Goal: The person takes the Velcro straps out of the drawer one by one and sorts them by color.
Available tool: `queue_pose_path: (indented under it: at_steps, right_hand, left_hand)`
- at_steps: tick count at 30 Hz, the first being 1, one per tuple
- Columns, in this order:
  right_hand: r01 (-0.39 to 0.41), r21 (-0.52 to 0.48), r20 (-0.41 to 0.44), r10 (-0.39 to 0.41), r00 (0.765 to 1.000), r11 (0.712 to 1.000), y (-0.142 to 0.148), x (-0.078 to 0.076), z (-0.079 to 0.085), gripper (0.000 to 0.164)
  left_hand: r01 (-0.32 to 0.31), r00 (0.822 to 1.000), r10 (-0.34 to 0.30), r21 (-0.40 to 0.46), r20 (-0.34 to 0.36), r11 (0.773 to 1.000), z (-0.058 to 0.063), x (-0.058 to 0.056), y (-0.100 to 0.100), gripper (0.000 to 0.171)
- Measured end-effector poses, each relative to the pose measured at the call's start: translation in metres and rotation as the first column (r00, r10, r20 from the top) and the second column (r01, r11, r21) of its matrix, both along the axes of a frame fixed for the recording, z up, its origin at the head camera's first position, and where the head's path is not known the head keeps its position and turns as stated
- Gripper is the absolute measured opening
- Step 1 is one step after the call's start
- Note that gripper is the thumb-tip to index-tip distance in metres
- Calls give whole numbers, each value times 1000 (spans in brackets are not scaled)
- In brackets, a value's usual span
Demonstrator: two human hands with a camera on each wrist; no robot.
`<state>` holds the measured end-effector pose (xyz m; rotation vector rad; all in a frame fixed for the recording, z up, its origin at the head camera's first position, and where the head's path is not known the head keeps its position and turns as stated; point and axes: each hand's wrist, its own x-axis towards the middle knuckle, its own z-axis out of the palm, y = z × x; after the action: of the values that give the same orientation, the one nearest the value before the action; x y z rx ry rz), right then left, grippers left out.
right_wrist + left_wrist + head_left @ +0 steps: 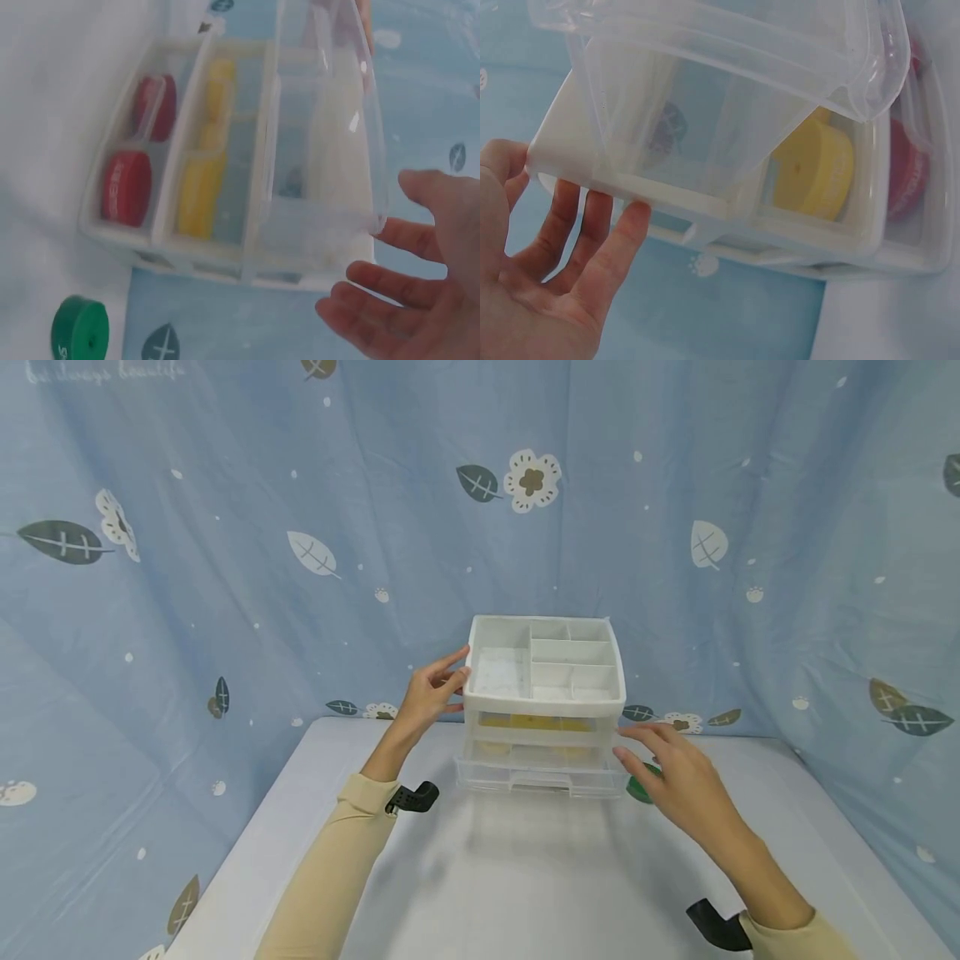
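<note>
A white organizer with a compartmented top tray and clear drawers stands on the table. A clear drawer is pulled out at its front; in the right wrist view it is the one nearest the tray. My left hand rests its fingertips on the organizer's left side. My right hand is beside the right side, fingers loosely bent and holding nothing; whether a fingertip touches the organizer I cannot tell. Yellow round things and red round things with raised lettering lie inside the lower tiers.
A green disc stands on the table right of the organizer, partly hidden by the right hand in the head view. The white tabletop extends in front. A blue patterned curtain hangs close behind. Black mounts sit at both wrists.
</note>
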<state>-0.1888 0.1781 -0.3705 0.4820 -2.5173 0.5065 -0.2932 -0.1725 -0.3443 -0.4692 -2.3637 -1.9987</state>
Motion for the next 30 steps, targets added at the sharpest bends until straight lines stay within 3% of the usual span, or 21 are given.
queue_pose_path:
  at_steps: [7,15,30]
  right_hand:
    - [-73,5,-82,73,994,997,-12,8,-3,36]
    - [-53,-44,-106,48,993,998,-14,13,-10,31]
    - [-53,-72,-144,42,989,996,-16,8,-18,28]
  left_hand:
    - [-3,1000,3,7,0,1000,-1,-1,0,49]
    - [-7,1000,7,3,3,1000,-1,-2,0,48]
    - [-8,1000,8,-1,1,1000,-2,-3,0,48]
